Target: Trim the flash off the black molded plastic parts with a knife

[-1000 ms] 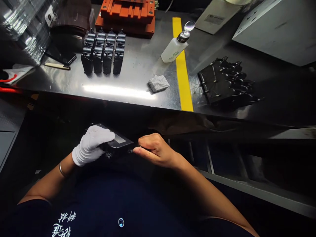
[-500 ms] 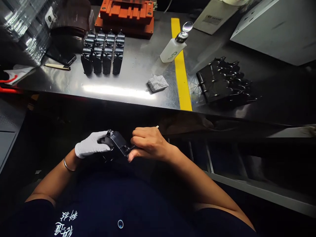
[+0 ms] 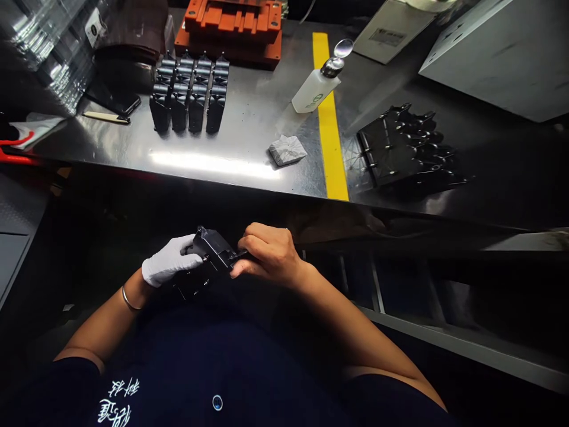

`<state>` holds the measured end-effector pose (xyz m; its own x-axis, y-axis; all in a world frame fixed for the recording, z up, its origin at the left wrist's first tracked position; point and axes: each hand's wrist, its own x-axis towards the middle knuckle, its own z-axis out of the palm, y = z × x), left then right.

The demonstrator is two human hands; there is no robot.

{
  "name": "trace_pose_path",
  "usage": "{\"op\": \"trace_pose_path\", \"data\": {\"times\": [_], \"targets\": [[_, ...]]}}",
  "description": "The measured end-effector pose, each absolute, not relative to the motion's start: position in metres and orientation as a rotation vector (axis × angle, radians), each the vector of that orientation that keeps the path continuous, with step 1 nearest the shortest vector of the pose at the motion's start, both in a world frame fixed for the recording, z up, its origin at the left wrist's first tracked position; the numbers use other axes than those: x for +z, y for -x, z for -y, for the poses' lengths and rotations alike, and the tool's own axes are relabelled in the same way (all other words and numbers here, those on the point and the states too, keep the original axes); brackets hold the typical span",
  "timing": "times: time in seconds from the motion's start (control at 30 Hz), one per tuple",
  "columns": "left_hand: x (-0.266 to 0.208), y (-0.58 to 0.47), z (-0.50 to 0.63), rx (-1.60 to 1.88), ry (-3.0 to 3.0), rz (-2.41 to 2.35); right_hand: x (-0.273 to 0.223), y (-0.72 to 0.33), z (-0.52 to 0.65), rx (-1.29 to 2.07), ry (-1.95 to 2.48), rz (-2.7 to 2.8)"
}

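Note:
A glossy black moulded plastic part (image 3: 217, 248) is held between my two hands, in front of my body and below the bench edge. My left hand (image 3: 171, 261), in a white glove, grips its left end, thumb towards me and fingers behind. Bare, my right hand (image 3: 272, 254) pinches the right end, with the thumb underneath and the fingers curled over it. Small pins show along the part's lower side. The fingertips of my right hand partly hide that end.
On the metal bench (image 3: 249, 118) stand a row of black parts (image 3: 189, 95), an orange fixture (image 3: 231, 32), a white pump bottle (image 3: 315, 89) and a folded grey cloth pad (image 3: 288, 150). Right of the yellow tape (image 3: 331, 136) lie more black parts (image 3: 409, 145). A knife-like tool (image 3: 106, 117) lies left.
The black part has tilted somewhat and shifted slightly up and to the right, and my left hand has moved right with it. My right hand keeps its pinch. The view has shifted slightly.

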<state>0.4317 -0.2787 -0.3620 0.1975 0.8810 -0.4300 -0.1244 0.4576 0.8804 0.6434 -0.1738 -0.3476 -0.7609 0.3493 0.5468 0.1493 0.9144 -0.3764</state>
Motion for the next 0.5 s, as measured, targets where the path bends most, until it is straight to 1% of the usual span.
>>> {"op": "trace_pose_path", "data": {"times": [0.13,0.23,0.3,0.4,0.47,0.5], "targets": [[-0.361,-0.433,0.277,0.822,-0.854,-1.165,-0.346,-0.643,0.175,0.395,0.36,2.424],[-0.363,-0.434,0.277,0.812,-0.868,-1.179,-0.345,-0.643,0.175,0.487,0.368,2.446],[-0.363,-0.432,0.277,0.791,-0.887,-1.2,-0.345,-0.647,0.174,0.661,0.357,2.516],[-0.359,-0.423,0.276,0.727,-0.937,-1.249,-0.345,-0.656,0.173,1.12,0.227,2.602],[-0.354,-0.416,0.273,0.705,-0.962,-1.275,-0.345,-0.662,0.172,1.432,0.181,2.532],[-0.35,-0.413,0.271,0.693,-0.971,-1.282,-0.345,-0.663,0.172,1.527,0.236,2.457]]}}
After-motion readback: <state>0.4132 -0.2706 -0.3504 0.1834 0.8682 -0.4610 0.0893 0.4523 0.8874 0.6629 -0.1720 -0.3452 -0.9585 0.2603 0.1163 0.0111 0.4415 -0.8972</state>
